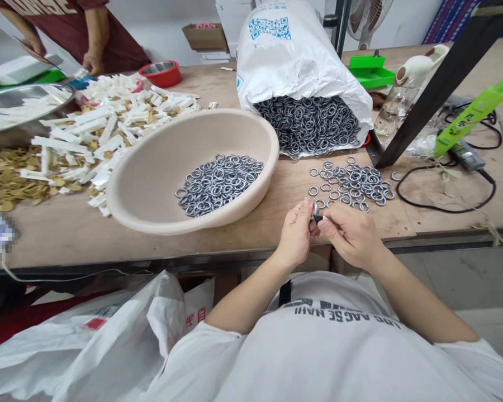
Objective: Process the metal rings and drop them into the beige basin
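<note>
My left hand [295,234] and my right hand [352,234] meet in front of me above the wooden workbench [251,234]. My left fingers pinch a silver metal ring [316,209] standing on edge. My right fingertips hold a small black piece [317,219] against it, and the fingers partly hide both. Just beyond my hands lies a scattered heap of loose rings [350,184]. A beige plastic basin [151,190] to the left holds many similar rings [220,184]. More spill from a white sack [293,61] lying on its side.
Left of the basin, white plastic strips [109,128] and brass-coloured discs [8,178] cover the bench, with a steel tray [25,106] beyond. A co-worker [88,33] stands at the far side. A black cable [444,195] and a green-handled tool [473,114] lie right.
</note>
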Demonstrator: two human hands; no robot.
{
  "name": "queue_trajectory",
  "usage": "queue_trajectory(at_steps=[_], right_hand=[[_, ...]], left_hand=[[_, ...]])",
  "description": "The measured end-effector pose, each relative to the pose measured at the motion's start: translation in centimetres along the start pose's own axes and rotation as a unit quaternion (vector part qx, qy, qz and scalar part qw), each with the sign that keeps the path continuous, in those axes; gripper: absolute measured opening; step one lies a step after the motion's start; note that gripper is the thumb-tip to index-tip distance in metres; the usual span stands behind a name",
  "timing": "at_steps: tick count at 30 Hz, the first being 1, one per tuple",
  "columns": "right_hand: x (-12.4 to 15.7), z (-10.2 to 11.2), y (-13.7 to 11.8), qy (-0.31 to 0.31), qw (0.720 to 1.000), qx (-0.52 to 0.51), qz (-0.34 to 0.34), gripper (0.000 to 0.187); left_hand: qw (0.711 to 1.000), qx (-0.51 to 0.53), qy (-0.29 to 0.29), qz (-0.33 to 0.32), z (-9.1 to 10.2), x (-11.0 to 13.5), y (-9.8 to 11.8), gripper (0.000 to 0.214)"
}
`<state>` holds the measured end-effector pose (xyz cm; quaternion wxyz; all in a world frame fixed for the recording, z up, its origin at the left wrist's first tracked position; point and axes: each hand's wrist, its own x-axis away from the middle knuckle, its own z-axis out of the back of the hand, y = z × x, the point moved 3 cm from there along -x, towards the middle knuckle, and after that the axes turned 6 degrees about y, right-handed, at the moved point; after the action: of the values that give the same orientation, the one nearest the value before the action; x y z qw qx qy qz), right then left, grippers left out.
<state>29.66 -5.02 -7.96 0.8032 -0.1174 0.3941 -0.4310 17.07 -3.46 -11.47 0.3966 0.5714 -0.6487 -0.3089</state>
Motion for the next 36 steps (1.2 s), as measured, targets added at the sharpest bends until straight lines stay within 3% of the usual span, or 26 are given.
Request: queue_trajectory(at_steps=[13,16,19,21,24,28,32,34,36], right_hand=[[0.4,-0.2,0.0,-0.03,0.996,-0.077,-0.027,0.031],[-0.1,-0.2,2.2,-0.01,0.992,-0.091,-0.09,0.036],[-1.7,0.1,5.9,0.058,0.981,-0.013,-0.185,0.041],[-3.3,-0.5,7.9,0.021,0.976,0.084,-0.199,0.041],[-5.8,-2.6,9.2,-0.068,0.965,0.202,-0.153,0.035],[-8.1,-5.0,9.4,-0.143,0.951,0.249,-0.115,0.034],[-8.3,-4.9,8.7,-0.123,0.972,0.138,-0.145,0.023],[-7.3,-4.5,7.7,-0.104,0.98,-0.005,-0.171,0.024],[-5.9,-4.2,6.2,-0.07,0.965,-0.166,-0.189,0.024]], left_hand=[[1.0,-0.007,-0.023,-0.001,0.3,0.2,-0.1,0.052],[0.995,-0.046,-0.084,-0.01,0.7,1.0,-0.6,0.05],[0.982,-0.088,-0.167,-0.004,1.4,1.7,-1.3,0.049],[0.985,-0.088,-0.148,0.008,2.5,1.4,-1.5,0.047],[0.992,-0.097,-0.073,0.019,4.5,0.1,-1.2,0.042],[0.996,-0.086,-0.009,0.016,6.4,-1.6,0.2,0.04],[0.997,-0.057,0.037,0.045,6.7,-2.5,0.6,0.037],[0.996,-0.086,0.031,0.015,6.1,-2.6,0.6,0.039],[0.991,-0.126,0.002,-0.039,5.0,-2.6,0.4,0.043]])
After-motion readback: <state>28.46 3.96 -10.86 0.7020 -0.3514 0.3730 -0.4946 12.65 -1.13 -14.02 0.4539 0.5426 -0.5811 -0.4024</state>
